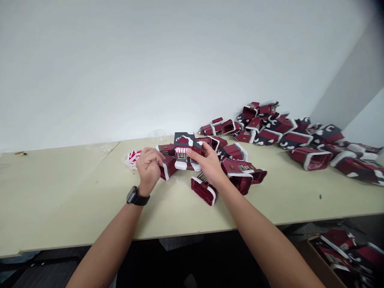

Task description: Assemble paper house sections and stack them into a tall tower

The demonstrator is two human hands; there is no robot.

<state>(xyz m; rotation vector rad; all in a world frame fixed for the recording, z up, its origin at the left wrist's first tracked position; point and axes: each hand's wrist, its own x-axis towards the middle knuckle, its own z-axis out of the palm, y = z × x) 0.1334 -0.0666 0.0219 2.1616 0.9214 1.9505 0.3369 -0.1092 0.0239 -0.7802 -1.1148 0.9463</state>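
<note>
Head view: the house [183, 156] stands roughly upright above the desk [75, 200], clamped in the right grip [211, 166]. The thumb lies across its front, beside the striped awning [181, 150]; the fingers are at its right side. The left grip [149, 166] is just left of the house, fingers curled inward; I cannot tell whether it pinches anything. Just beyond the left grip, on its left, lie red-and-white pieces [133, 159]. A tipped house [204, 190] lies nearer the desk edge, hollow base exposed, beside the right wrist. A pile of houses [279, 128] occupies the desk's right end. Below, at right, a box [315, 262] holds more.
</note>
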